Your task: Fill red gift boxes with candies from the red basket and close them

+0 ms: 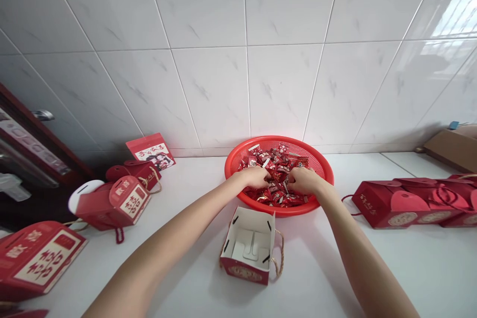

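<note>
A red plastic basket (pixel 327 171) with perforated sides holds a pile of red wrapped candies (pixel 276 194). My left hand (pixel 257 177) reaches into the pile from the left, its fingers curled down onto candies. Opposite it, my right hand (pixel 301 180) is bent into the candies from the right. Fingertips of both hands are partly hidden among the wrappers. In front of the basket, between my forearms, stands an open-topped gift box (pixel 248 272), red outside and white inside, with a twine handle hanging at its right side.
Closed red gift boxes (pixel 122 202) stand at the left, with a red printed card (pixel 152 153) behind them. More red boxes (pixel 402 203) line the right side. A brown cardboard box (pixel 452 146) sits at the far right. A tiled wall (pixel 208 94) rises behind the white counter (pixel 186 268).
</note>
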{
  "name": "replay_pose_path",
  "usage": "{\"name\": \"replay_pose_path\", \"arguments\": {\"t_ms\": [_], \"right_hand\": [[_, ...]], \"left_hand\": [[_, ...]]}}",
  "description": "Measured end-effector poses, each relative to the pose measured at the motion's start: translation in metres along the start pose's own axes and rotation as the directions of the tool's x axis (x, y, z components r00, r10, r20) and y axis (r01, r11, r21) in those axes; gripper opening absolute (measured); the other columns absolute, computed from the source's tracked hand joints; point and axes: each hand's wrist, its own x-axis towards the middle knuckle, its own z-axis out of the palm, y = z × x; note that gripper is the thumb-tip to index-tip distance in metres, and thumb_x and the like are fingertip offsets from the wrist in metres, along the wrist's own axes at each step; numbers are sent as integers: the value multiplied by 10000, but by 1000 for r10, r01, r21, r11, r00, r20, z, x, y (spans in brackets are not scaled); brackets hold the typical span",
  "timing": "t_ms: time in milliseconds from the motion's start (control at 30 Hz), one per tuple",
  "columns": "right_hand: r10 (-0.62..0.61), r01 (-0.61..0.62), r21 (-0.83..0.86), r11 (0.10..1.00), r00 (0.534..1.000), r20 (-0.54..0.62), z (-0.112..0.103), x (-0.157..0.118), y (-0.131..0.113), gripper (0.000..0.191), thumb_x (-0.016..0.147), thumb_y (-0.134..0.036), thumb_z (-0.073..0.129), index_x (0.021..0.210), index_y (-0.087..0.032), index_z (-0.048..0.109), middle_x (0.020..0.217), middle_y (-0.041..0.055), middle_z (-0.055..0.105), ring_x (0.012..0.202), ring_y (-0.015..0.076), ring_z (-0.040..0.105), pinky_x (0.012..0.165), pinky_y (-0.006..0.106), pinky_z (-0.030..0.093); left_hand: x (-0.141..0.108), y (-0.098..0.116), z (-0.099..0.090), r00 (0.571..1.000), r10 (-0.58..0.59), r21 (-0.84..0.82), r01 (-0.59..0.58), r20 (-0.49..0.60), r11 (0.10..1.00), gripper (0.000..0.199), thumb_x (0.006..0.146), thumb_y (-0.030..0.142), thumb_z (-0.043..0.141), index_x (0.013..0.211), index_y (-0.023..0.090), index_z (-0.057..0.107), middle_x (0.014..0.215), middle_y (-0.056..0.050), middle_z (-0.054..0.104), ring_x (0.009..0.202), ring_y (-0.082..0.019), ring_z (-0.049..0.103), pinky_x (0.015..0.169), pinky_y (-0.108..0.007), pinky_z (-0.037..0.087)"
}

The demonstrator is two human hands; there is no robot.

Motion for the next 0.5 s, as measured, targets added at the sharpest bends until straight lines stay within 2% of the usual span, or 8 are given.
{"name": "replay_pose_path", "arguments": {"t_ms": [133,300,367,500], "right_hand": [[-16,16,9,1000,1000,6,0,-1,-1,196,859,-151,580,680,-210,636,794,81,721,943,292,700,933,422,436],[-14,14,34,999,1000,0,2,0,1,129,862,-174,607,756,-216,667,839,78,732,957,290,695,942,428,437],[-13,13,49,999,1000,-6,2,1,2,114,865,-186,615,773,-220,674,879,78,744,970,289,691,936,423,439],[-10,12,91,996,1000,-23,3,1,2,97,856,-190,636,780,-219,689,908,78,750,971,295,700,903,407,453]], "left_hand": [[2,2,1,997,-55,45,57,-47,997,379,821,305,629,1176,177,667,1134,-165,727,991,-337,691,790,-364,508],[5,-1,1,986,-104,-11,103,-131,995,566,972,355,422,1508,175,408,1307,-174,677,1191,-335,642,918,-395,491],[8,-4,1,983,-109,-41,104,-149,994,526,989,337,380,1483,170,450,1308,-171,681,1197,-329,638,925,-392,486],[14,-10,2,984,-72,-98,57,-161,994,336,962,331,464,1191,179,656,1208,-129,726,1132,-300,651,890,-341,485]]}}
